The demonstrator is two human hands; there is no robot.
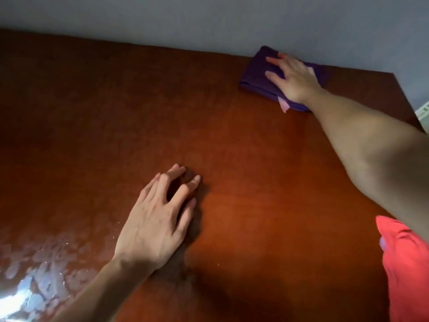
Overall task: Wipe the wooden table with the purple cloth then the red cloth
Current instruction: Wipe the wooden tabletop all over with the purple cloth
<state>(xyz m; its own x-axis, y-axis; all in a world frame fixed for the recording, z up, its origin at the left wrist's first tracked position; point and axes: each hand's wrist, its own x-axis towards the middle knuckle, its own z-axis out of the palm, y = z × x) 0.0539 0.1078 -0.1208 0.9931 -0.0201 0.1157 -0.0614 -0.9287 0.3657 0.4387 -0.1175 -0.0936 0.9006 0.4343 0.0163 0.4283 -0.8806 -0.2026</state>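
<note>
The wooden table (232,135) is reddish brown and fills most of the view. A folded purple cloth (257,73) lies at its far right, against the wall. My right hand (294,77) presses flat on this cloth with the fingers spread, the arm stretched out across the table. My left hand (155,224) rests on the bare wood near the middle, fingers arched and apart, holding nothing. A red cloth (408,270) sits bunched at the near right edge, under my right arm, partly cut off by the frame.
A grey wall (209,19) runs along the table's far edge. The table's right corner ends near a white object (423,112). A shiny patch with smeared marks (34,270) shows at the near left.
</note>
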